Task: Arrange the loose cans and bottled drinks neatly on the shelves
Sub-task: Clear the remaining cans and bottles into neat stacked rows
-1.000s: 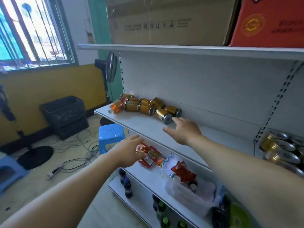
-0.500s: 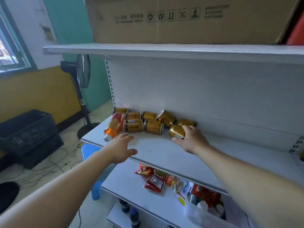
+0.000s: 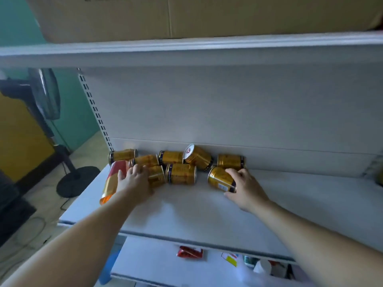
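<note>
**A:** What's changed?

**B:** The left hand point(image 3: 134, 180) has reached the pile. Its fingers point(image 3: 135, 168) lie loosely spread over the orange bottle point(image 3: 112, 183) and a neighbouring can point(image 3: 156, 177). The right hand point(image 3: 245, 188) now wraps the nearest can point(image 3: 219, 179).

**A:** Standing it up next?

**B:** Likely. It lies sideways on the shelf point(image 3: 186, 208), its long axis slanting back-left to front-right.
</note>
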A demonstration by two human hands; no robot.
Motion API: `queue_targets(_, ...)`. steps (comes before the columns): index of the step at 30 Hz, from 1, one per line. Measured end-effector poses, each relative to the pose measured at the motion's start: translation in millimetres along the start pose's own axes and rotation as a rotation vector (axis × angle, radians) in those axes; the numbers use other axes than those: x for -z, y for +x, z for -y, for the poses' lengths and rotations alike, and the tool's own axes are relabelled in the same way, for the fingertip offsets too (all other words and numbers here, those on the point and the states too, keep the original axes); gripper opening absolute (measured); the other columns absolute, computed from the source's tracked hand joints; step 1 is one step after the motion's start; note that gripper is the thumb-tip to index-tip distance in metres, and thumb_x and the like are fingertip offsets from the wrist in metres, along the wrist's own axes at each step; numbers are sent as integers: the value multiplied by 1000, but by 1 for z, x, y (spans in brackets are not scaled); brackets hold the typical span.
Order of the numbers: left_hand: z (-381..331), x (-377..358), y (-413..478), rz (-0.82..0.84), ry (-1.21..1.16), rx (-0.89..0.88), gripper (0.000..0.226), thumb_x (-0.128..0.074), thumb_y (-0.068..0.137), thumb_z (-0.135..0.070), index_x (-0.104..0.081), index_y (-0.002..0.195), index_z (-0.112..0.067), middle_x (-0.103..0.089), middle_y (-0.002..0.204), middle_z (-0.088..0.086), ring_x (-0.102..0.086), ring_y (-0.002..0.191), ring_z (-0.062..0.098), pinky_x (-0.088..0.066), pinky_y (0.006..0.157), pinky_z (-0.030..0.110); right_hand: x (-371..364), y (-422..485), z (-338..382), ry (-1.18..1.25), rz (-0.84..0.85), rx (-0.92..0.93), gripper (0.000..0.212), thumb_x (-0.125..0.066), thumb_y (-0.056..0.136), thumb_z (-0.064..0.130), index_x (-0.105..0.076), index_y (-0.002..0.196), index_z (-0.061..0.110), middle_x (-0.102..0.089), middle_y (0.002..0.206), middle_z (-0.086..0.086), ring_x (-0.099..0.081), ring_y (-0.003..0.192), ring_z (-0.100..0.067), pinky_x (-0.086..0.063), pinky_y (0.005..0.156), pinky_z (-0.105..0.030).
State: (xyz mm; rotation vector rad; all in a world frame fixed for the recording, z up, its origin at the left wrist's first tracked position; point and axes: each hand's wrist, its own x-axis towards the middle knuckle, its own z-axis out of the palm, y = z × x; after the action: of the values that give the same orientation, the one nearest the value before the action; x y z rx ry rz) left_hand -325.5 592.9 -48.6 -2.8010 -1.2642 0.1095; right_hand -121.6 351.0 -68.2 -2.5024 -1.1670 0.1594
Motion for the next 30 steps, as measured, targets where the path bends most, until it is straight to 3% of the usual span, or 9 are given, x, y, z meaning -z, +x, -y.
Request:
queue_targets(3,-1,0,6,-59,-32,-56,66,-61,84,-35,-26,135,-10,-40,139,13,-36,133,30,-20,113,45,4,-8,7,118,-60,-49,74,-77,75,32,-43,140,23,-47,123,-7,-49,112,-27,-39,85,-27)
queue_targets(5,0,-3,6,-93,-47,-123,55,-58,85,-33,-31,128,-11,-55,125,9,-52,118,28,-36,101,40,10,-16,14,182,-128,-69,76,-79,71,28,-45,139,21,-51,123,-7,-47,115,-26,-36,87,-25)
queue_targets(9,8,-8,5,-145,-67,-256,56,-59,83,-47,-42,130,-22,-59,124,0,-53,116,23,-41,96,38,19,-20,33,202,-211,-77,82,-81,64,34,-47,138,20,-59,120,-6,-51,114,-26,-39,92,-28)
queue_targets(12,9,-5,-6,-34,-202,-277,53,-62,76,-57,-54,117,-24,-61,112,-2,-59,102,21,-50,87,34,14,-18,43,255,-239,-101,88,-73,55,46,-46,136,24,-64,115,-2,-57,110,-26,-47,92,-33)
queue_targets(15,5,0,-20,91,-488,-212,43,-72,71,-49,-53,100,-23,-64,94,-1,-61,78,16,-56,71,33,9,-20,49,268,-208,-139,87,-80,65,35,-42,141,19,-54,127,-5,-48,120,-24,-40,97,-29)
queue_targets(18,-5,-1,-33,109,-848,-132,65,-82,64,-33,-45,116,-23,-61,103,-1,-60,89,17,-52,76,32,5,-18,46,224,-207,-123,86,-80,64,43,-47,137,11,-55,124,-8,-48,118,-27,-39,96,-30)
queue_targets(21,-25,-7,-46,134,-1085,-117,74,-87,58,-19,-39,114,-23,-59,110,1,-58,98,18,-50,82,32,5,-19,44,180,-175,-112,79,-79,62,48,-53,129,15,-56,117,-4,-52,112,-26,-43,90,-30)
queue_targets(27,-62,-28,-66,79,-1200,-247,73,-85,61,-7,-41,107,-43,-61,105,-13,-60,96,5,-48,78,16,4,-36,19,413,-232,-186,74,-89,60,35,-44,118,23,-50,111,3,-54,98,-17,-41,74,-24)
queue_targets(30,-72,-29,-66,83,-1185,-245,74,-84,65,-11,-39,115,-42,-57,100,-23,-58,93,6,-48,83,23,-2,-49,-5,348,-149,-191,73,-87,63,35,-42,120,24,-52,116,-2,-56,104,-24,-44,77,-27)
